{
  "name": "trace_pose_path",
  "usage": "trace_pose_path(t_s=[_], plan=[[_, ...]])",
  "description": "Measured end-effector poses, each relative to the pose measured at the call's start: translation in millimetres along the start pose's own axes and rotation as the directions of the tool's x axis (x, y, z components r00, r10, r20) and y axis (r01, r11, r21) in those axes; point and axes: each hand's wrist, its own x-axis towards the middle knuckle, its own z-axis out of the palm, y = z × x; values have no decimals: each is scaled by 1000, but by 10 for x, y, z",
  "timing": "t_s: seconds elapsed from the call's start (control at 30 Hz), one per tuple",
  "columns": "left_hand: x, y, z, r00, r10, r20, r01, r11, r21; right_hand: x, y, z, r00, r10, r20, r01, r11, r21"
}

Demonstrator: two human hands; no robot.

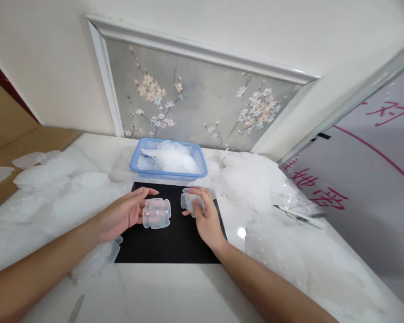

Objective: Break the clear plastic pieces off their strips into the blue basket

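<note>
A thin translucent plastic piece [156, 214] with notched, rounded edges rests against the fingers of my left hand [129, 215]. The fingers show pink through it, and the thumb is raised above its top edge. My right hand [207, 217] pinches another translucent piece [185, 202] between thumb and fingers; the fingers partly cover it, and whether it is one piece or a few I cannot tell. Both hands are over a black mat [168, 249]. Below my left wrist, more translucent pieces [116, 249] overlap the mat's left edge.
Behind the mat stands a blue basket [168, 175] holding whitish pieces [173, 157]. Heaps of similar pieces cover the white table at left [60, 193] and right [252, 179]. A slim metallic tool [299, 217] lies among those at right. A whiteboard [366, 179] borders the right side.
</note>
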Motion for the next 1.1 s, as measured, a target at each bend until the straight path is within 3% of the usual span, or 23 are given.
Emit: trace_pose_path(t_s=[0.1,0.23,0.3,0.37,0.43,0.53,0.63,0.7,0.8,0.87,0.97,1.03,1.1], plan=[[9,-13,-4,999,-15,48,18,998,-67,-26,-10,14,982,-176,66,184,970,-157],[-11,-47,47,994,0,106,14,991,-132,-97,-36,77,880,-283,381,372,910,-182],[-30,-47,78,992,6,127,3,998,-69,-120,-51,104,871,-260,418,342,930,-135],[-34,-30,63,995,51,86,-64,986,154,-112,-61,111,928,-136,346,170,983,-70],[-11,-7,-29,979,206,15,-185,844,504,-70,-63,101,961,66,270,-85,995,59],[65,8,-304,900,432,52,-266,451,852,20,-62,73,927,283,246,-348,894,282],[135,-5,-577,884,442,153,-289,259,922,78,-73,54,905,334,264,-416,824,384],[159,-8,-660,880,422,220,-303,141,942,88,-82,50,900,339,274,-427,812,397],[162,22,-617,873,413,258,-274,-22,962,84,-87,51,899,335,282,-428,809,402],[146,58,-526,867,432,249,-238,-79,968,79,-84,53,899,334,281,-427,809,404],[99,112,-382,853,467,233,-237,-51,970,76,-77,56,899,335,282,-428,810,402],[55,135,-297,861,479,170,-245,99,964,75,-76,58,899,331,285,-427,808,407],[15,140,-221,881,468,64,-246,338,909,75,-77,58,900,326,289,-424,806,413]])
